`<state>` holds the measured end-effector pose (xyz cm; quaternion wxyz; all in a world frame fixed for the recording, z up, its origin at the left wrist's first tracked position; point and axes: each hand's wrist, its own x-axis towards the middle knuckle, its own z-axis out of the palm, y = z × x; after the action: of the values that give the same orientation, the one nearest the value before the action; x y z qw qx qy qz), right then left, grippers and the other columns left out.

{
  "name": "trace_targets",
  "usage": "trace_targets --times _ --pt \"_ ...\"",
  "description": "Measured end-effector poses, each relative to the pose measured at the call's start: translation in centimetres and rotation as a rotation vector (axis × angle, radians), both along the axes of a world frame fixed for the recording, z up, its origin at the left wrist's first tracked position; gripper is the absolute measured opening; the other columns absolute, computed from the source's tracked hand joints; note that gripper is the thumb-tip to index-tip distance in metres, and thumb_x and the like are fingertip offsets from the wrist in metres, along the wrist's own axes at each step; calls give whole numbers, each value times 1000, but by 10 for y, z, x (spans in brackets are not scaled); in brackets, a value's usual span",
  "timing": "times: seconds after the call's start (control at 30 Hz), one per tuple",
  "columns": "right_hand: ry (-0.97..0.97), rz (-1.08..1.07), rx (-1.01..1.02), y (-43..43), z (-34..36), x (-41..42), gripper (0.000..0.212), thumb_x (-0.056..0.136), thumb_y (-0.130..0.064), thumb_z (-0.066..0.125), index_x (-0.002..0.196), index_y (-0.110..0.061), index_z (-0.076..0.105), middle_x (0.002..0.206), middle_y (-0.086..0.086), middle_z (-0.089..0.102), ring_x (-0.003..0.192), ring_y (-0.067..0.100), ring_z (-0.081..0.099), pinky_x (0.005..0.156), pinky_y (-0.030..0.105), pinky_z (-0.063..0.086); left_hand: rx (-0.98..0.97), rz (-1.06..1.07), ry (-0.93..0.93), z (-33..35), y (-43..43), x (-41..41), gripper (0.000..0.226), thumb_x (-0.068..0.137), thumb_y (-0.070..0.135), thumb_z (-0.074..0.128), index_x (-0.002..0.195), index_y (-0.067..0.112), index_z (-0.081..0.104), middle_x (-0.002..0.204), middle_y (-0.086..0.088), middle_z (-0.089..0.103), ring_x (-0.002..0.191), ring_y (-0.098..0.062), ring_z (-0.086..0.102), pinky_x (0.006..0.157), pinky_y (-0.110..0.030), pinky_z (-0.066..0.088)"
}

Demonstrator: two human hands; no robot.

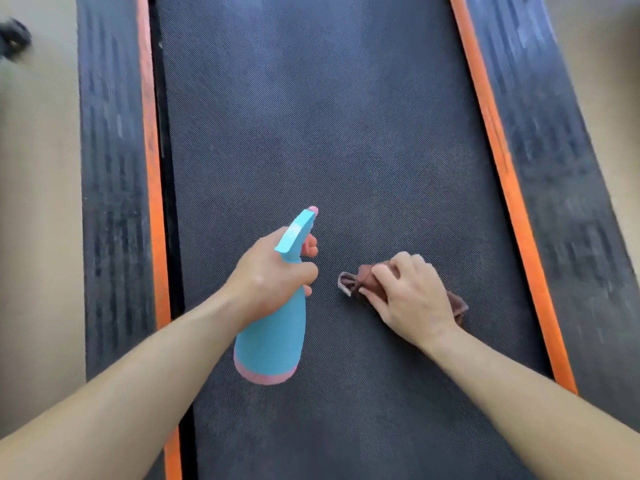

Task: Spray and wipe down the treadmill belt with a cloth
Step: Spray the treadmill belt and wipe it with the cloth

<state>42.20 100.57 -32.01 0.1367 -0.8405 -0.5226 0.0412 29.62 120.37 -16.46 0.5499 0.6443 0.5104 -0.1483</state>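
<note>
The treadmill belt point(329, 133) runs from 6 to 12 o'clock between orange side strips point(498, 161). Its far length lies exposed for spraying. The spray bottle point(273, 334) sits at 7 o'clock, nozzle aimed toward 12 o'clock along the belt. The left grip point(266, 275) wraps its neck, fingers at the trigger. The right grip point(412, 299), at 4 o'clock, clutches the bunched cloth point(349, 282) low over the belt, apparently ready to wipe.

Soft, even light falls across the scene, with barely any shadow or glare. The dark woven treadmill belt point(311, 116) is fairly sharp mid-frame. The ribbed black side rails point(110, 168) smear with blur, and the orange edge stripes point(498, 161) bend slightly from wide-angle distortion.
</note>
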Motion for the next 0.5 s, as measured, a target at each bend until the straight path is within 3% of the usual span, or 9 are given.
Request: trace_targets --times 0.17,0.27,0.43,0.5 --pt "-132 -282 49 99 -1 87 44 93 -53 58 113 -14 57 104 18 54 90 36 53 72 44 46 5 -20 27 -8 -1 0 50 68 23 66 115 41 68 113 14 73 76 -23 80 93 -44 61" --pt "-98 -412 -16 125 5 116 44 94 -54 53 117 -16 55 112 17 54 100 38 52 77 45 44 10 -62 55 -6 -6 7 50 77 18 69 121 41 66 113 17 72 76 -23 80 86 -34 59" --pt "-129 -519 37 32 4 77 33 91 -49 60 100 -17 56 96 16 55 82 36 53 65 44 45 -14 -76 -10 2 -18 43 44 80 14 70 117 36 68 114 12 73 76 -25 80 88 -38 60" --pt "-176 -521 27 -26 4 52 29 90 -43 66 93 -16 57 91 16 53 77 35 51 61 43 42 -37 -69 -43 4 -24 56 47 70 21 70 114 37 68 113 11 74 76 -26 80 87 -39 62"
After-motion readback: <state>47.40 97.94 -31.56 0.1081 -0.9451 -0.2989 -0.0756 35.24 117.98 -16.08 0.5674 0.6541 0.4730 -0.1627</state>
